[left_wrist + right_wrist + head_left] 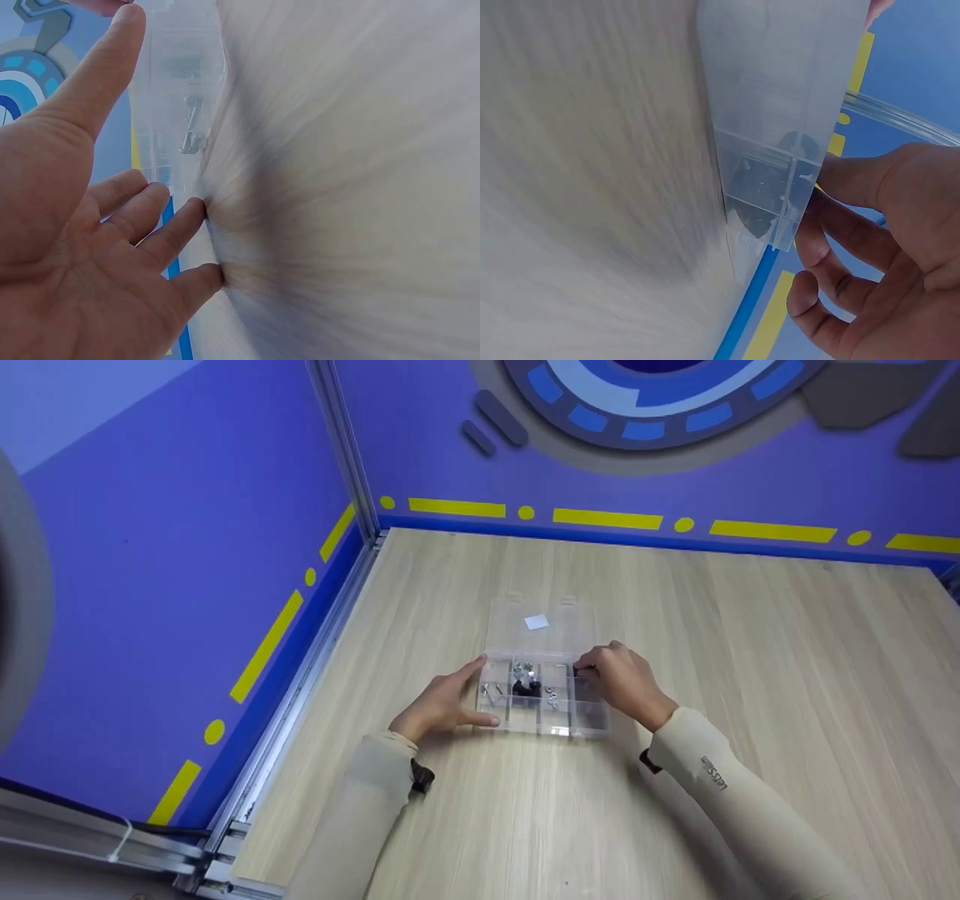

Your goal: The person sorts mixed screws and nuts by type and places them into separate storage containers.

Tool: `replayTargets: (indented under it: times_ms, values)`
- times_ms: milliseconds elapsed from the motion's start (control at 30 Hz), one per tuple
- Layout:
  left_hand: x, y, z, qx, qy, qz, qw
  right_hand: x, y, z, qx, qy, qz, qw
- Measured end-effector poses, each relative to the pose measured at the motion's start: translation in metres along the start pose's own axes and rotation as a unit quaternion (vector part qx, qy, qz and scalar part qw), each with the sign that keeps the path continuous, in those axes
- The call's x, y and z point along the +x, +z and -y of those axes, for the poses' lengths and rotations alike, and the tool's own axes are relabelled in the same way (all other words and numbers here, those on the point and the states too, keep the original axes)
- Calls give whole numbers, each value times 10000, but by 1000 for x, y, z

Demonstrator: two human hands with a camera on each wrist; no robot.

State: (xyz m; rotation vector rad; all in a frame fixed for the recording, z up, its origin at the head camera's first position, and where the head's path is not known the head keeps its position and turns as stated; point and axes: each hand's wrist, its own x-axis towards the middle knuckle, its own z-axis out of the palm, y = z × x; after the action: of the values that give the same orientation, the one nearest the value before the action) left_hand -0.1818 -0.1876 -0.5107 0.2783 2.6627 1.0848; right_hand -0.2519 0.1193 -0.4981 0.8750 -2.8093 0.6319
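A clear plastic compartment box point(556, 718) lies on the table with its transparent lid point(510, 634) folded back. My left hand point(442, 701) is at its left side, fingers and thumb spread, thumb along the near edge and a fingertip at the far left corner. Over the far right compartment, my right hand point(626, 679) pinches a small black part point(577, 670), mostly hidden by the fingers. In the box are metal screws point(493, 691), small shiny metal pieces point(523, 669), black parts point(526, 688) and small metal nuts point(552, 697).
A small white label point(536, 622) is on the lid. The wooden table point(750, 682) extends around the box. Blue printed panels point(187, 547) rise at the left and back, with a metal frame rail point(300, 690) along the table's left edge.
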Motion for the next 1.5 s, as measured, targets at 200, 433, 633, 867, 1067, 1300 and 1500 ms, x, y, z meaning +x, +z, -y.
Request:
replayTargets:
  times_ms: [200,433,633,867,1067,1300,1500]
  values:
    - [2,1,-1,40,-21,18,10000,-3,2,-3,116,232,10,9997]
    - [1,1,-1,25,-102,37,9999,-4,3,-3,113,192,-24,9997]
    - [2,1,0,-40,-132,-2,9999,-3,3,-3,123,172,-25,9998]
    - [3,2,0,1,-77,53,10000,-6,3,-4,4,38,-20,10000]
    - [3,4,-1,-24,-166,24,9999,-8,4,-5,-5,-73,-39,10000]
    - [5,3,-1,-15,-89,2,10000,-9,1,-11,460,-159,-107,9988]
    - [3,1,2,-18,-84,-38,10000,-15,-9,-32,819,-210,-627,9945]
